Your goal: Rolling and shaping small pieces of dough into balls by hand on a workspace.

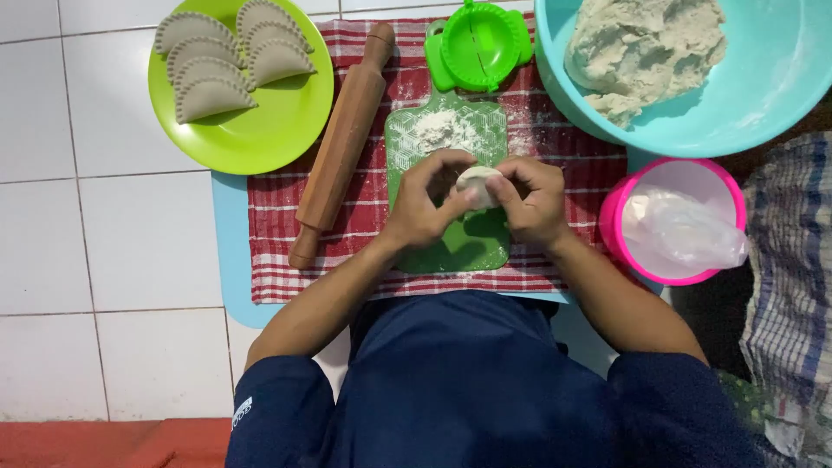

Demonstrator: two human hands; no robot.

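The cloth (pixel 546 260) has red and white checks. The board (pixel 451 139) is green with white flour. The plate (pixel 260 130) is bright green. The pin (pixel 342 147) is brown. The press (pixel 479 45) is green. The big bowl (pixel 780 78) is light blue. The small tub (pixel 617 217) is pink. The dough (pixel 477 184) is pale white.

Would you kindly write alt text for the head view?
Left hand and right hand pinch a small dough piece above a floured green board. Around them: rolling pin, plate of shaped dumplings, dough bowl.
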